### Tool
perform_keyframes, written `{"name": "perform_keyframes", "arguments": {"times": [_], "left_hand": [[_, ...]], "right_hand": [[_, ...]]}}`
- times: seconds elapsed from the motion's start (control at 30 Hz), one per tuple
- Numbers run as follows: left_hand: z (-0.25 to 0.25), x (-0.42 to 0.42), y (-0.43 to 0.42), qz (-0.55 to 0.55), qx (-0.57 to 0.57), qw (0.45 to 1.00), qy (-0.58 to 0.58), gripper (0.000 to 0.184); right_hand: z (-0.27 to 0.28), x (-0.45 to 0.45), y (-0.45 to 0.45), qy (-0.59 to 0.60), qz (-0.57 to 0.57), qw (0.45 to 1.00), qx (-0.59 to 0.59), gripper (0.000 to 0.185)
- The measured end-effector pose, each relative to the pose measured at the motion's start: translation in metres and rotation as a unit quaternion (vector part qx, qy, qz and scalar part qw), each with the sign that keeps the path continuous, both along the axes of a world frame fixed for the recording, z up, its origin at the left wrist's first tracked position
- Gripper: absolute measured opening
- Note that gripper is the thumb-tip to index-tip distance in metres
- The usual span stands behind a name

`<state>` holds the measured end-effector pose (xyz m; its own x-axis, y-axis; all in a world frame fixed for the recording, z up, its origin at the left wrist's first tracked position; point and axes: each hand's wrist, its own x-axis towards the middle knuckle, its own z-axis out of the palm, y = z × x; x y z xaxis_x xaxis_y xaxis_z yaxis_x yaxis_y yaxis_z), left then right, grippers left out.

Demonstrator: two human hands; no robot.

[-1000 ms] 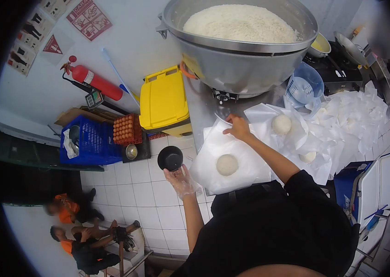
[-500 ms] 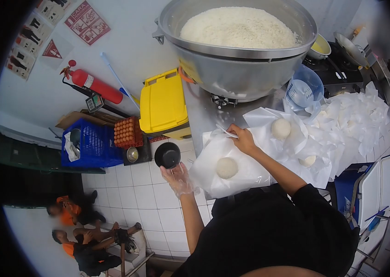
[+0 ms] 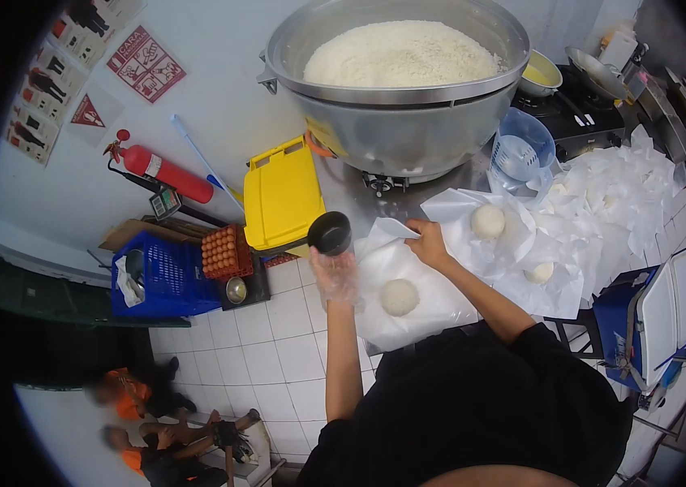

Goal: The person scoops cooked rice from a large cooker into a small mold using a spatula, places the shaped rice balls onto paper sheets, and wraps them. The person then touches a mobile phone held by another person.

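Note:
In a clear plastic glove, my left hand point(image 3: 336, 276) grips a small black bowl point(image 3: 330, 234) left of the wrapping paper. My right hand point(image 3: 429, 242) pinches the far edge of a sheet of white wrapping paper point(image 3: 375, 256), and a corner stands up beside the fingers. On that paper stack, between my two forearms, sits a domed mound of rice point(image 3: 399, 297). Another rice mound point(image 3: 488, 221) rests on its own sheet just right of my right hand. A third mound point(image 3: 539, 272) is partly covered by paper.
A big metal pot of rice point(image 3: 408, 122) stands at the back of the counter. Crumpled papers point(image 3: 602, 195) and a clear plastic tub point(image 3: 521, 150) lie to the right. A yellow bin point(image 3: 284, 195) and egg trays point(image 3: 227, 250) are left. Two people point(image 3: 136, 398) sit at lower left.
My left hand has brought the black bowl rightward and up, closer to the paper. My right hand still holds the sheet's edge, whose corner now stands up more. The whole view has shifted slightly.

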<state>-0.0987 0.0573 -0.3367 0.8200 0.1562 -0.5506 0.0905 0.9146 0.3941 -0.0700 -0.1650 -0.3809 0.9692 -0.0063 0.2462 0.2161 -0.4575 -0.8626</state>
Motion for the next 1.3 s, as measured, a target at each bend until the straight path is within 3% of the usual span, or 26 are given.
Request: {"name": "perform_keyframes", "arguments": {"times": [0.13,0.23,0.43,0.53,0.63,0.7,0.73,0.77,0.8,0.87,0.97,1.13,1.3], "left_hand": [[-0.009,0.014,-0.006,-0.028,-0.017,0.999,0.004,0.065],[-0.011,0.020,-0.008,-0.025,0.001,1.000,0.018,0.066],[-0.040,0.031,-0.003,-0.002,0.025,0.999,0.043,0.070],[-0.060,0.033,-0.007,0.002,0.015,0.998,0.063,0.066],[-0.074,0.023,-0.005,-0.033,-0.021,0.999,0.034,0.057],[-0.079,0.016,-0.001,-0.042,-0.021,0.999,0.006,0.057],[-0.082,0.014,0.000,-0.045,-0.022,0.999,-0.008,0.057],[-0.082,0.012,0.000,-0.044,-0.025,0.999,-0.013,0.056],[-0.080,0.011,-0.001,-0.043,-0.028,0.999,-0.018,0.055],[-0.081,0.008,-0.001,-0.043,-0.025,0.998,-0.033,0.053],[-0.086,0.003,-0.004,-0.041,-0.004,0.996,-0.078,0.046],[-0.095,0.001,0.004,-0.055,-0.036,0.988,-0.137,0.038],[-0.101,-0.001,0.006,-0.065,-0.011,0.989,-0.130,0.039]], "right_hand": [[0.019,0.010,0.001,0.049,0.105,0.993,-0.015,0.028],[0.020,0.026,-0.002,0.019,0.165,0.978,-0.124,0.031],[0.014,0.049,-0.001,-0.015,0.205,0.950,-0.235,0.037],[0.026,0.038,-0.002,-0.006,0.144,0.941,-0.307,0.043],[0.063,0.013,-0.048,-0.048,0.179,0.969,-0.162,0.048],[0.070,0.005,-0.107,-0.136,0.098,0.970,-0.175,0.040],[0.093,0.000,-0.135,-0.180,0.016,0.973,-0.144,0.055],[0.114,0.002,-0.168,-0.222,-0.068,0.950,-0.210,0.052],[0.106,0.011,-0.210,-0.194,-0.141,0.952,-0.188,0.040],[0.140,0.028,-0.262,-0.095,-0.196,0.965,-0.145,0.029],[0.146,0.058,-0.309,0.037,-0.076,0.951,-0.296,0.023],[0.141,0.101,-0.310,0.287,0.053,0.828,-0.478,0.035],[0.142,0.104,-0.305,0.309,0.064,0.798,-0.514,0.039]]}}
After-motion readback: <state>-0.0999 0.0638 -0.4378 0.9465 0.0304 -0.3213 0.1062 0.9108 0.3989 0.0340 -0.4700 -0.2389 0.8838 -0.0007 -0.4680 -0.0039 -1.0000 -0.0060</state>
